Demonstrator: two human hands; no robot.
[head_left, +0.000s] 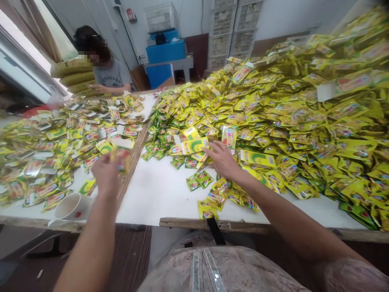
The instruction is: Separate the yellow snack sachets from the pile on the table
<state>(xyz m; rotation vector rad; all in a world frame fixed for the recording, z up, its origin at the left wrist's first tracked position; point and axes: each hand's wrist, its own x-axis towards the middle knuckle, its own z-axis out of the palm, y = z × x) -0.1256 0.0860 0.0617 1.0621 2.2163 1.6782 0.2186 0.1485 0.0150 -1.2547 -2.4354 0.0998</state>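
Observation:
My left hand (106, 172), blurred by motion, is closed on a small yellow and red box (122, 159) above the wooden divider. My right hand (223, 160) is at the right end of a flattened-looking yellow box (193, 146) with a green band, its thumb and fingers on that end. This box lies at the front of a big heap of yellow sachets (258, 109). Just below my right hand are two green sachets (199, 180) and several loose yellow sachets (217, 194). Another yellow box (258, 158) lies to the right of the hand.
Left of the wooden divider (133, 160), many yellow boxes (45, 188) cover the table. A white cup (71, 207) stands near the front edge. Across the table sits another person (112, 75), with stacked sacks (75, 75) behind. Blue bins and crates stand at the wall.

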